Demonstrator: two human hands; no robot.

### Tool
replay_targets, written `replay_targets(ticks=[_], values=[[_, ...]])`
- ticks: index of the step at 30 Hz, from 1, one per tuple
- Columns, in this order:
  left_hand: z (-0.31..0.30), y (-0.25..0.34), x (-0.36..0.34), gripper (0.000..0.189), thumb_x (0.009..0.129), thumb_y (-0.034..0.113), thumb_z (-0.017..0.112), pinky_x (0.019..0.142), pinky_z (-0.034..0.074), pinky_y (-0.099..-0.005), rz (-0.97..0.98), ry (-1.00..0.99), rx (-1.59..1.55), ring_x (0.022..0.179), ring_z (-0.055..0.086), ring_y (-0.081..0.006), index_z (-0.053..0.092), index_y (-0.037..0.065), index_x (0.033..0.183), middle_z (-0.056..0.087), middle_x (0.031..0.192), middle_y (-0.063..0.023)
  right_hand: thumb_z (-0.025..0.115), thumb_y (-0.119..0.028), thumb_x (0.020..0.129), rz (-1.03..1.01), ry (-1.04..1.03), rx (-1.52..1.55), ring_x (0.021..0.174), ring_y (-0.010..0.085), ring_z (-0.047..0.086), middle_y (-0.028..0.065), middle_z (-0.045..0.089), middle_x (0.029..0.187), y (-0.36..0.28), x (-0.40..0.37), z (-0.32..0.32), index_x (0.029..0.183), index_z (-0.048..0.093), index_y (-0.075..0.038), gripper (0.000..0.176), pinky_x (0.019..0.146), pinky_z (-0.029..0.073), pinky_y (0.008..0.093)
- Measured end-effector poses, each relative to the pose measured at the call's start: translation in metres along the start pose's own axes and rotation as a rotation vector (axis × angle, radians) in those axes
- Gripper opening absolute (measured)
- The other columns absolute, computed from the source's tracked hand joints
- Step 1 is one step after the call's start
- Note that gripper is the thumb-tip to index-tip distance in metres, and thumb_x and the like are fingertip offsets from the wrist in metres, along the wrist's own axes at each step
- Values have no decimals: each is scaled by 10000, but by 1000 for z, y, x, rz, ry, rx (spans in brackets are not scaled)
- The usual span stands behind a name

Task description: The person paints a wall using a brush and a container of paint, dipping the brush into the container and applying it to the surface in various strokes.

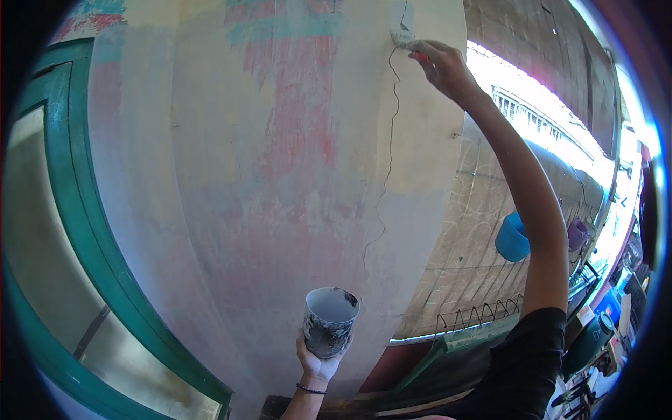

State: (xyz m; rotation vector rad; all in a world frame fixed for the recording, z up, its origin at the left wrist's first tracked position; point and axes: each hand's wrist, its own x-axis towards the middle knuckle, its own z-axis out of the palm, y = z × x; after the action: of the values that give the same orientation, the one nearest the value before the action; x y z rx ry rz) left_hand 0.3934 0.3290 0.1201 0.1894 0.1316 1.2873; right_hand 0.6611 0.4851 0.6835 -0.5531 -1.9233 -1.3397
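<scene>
My right hand (446, 68) is raised high and closed around a paintbrush (403, 36), with a bit of red handle showing. The bristles are against the painted wall (294, 168), over the top of a long thin crack (390, 154) that runs down it. A pale, wet-looking patch shows around the bristles. Low in the middle of the view, my left hand (318, 362) grips a paint-smeared cup (329, 334) from beneath. Its pale inside shows, with a dark smear at the rim, and it stands roughly upright in front of the wall.
A green-framed door (77, 168) is at the left. Right of the wall's edge hang a blue bucket (513, 238) and a purple pot (578, 234) before a patterned sheet. Below are a wire rack (483, 315) and a dark green container (591, 343) among clutter.
</scene>
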Motion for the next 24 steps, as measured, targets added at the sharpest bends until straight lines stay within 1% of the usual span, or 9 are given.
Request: replay_targets(ticks=[3, 6, 10, 11, 12, 14, 17, 20, 24], values=[[0, 2, 3, 795, 918, 703, 528, 1150, 407, -640, -18, 55, 16, 1360, 536, -370, 464, 202, 1533, 530, 1503, -141, 724, -46, 936, 30, -76, 46, 907, 356, 745, 175, 750, 1044, -28, -21, -11, 1087, 695, -2, 160, 783, 599, 408], [-7, 1, 9, 802, 913, 703, 538, 1149, 406, -640, -24, 13, 16, 1358, 537, -373, 463, 200, 1533, 531, 1503, -143, 707, -57, 936, 12, -153, 206, 813, 365, 714, 173, 729, 914, -57, -27, -25, 1045, 674, -23, 118, 711, 565, 433], [-7, 1, 13, 809, 915, 707, 536, 1150, 403, -644, -28, 38, -2, 1356, 539, -377, 460, 195, 1536, 529, 1504, -148, 774, -90, 907, 272, -362, 341, 804, 224, 734, 115, 721, 845, -54, -1, -48, 1029, 691, -7, 169, 739, 570, 346], [-7, 1, 13, 807, 918, 706, 533, 1150, 403, -645, -32, 45, -8, 1355, 540, -378, 459, 194, 1538, 528, 1506, -148, 796, -114, 893, 437, -362, 416, 809, 166, 716, 85, 705, 836, -50, 10, -50, 1017, 686, 23, 215, 762, 568, 317], [-7, 1, 14, 805, 920, 704, 530, 1150, 402, -646, -34, 49, -15, 1354, 541, -378, 457, 194, 1539, 528, 1507, -147, 757, -63, 923, 395, -381, 442, 813, 140, 734, 70, 727, 861, -28, 18, -47, 1032, 695, -19, 133, 762, 606, 310], [-7, 1, 15, 801, 926, 703, 523, 1151, 401, -647, -34, 32, -17, 1357, 539, -379, 457, 192, 1539, 526, 1509, -149, 757, -72, 928, 400, -362, 414, 827, 175, 742, 89, 745, 891, 2, 36, -44, 1045, 695, -23, 141, 800, 600, 330], [-9, 2, 21, 800, 932, 704, 514, 1153, 400, -648, -25, 2, -17, 1364, 533, -380, 451, 189, 1542, 521, 1514, -151, 727, -58, 946, 505, -280, 206, 834, 219, 736, 136, 748, 899, 7, 70, -52, 1060, 717, 23, 141, 770, 590, 347], [-8, 2, 22, 809, 934, 708, 512, 1157, 396, -649, -7, -1, -3, 1372, 525, -383, 439, 188, 1549, 513, 1520, -152, 734, -89, 938, 320, -91, 317, 807, 198, 717, 127, 739, 884, 50, 90, -41, 1025, 713, 19, 140, 763, 584, 341], [-14, 4, 27, 815, 932, 707, 520, 1162, 389, -651, 9, 8, -37, 1378, 517, -388, 427, 189, 1554, 505, 1524, -153, 709, -83, 953, 250, 137, 119, 866, 211, 717, 116, 735, 898, 57, 103, -31, 996, 699, 10, 102, 843, 592, 371]])
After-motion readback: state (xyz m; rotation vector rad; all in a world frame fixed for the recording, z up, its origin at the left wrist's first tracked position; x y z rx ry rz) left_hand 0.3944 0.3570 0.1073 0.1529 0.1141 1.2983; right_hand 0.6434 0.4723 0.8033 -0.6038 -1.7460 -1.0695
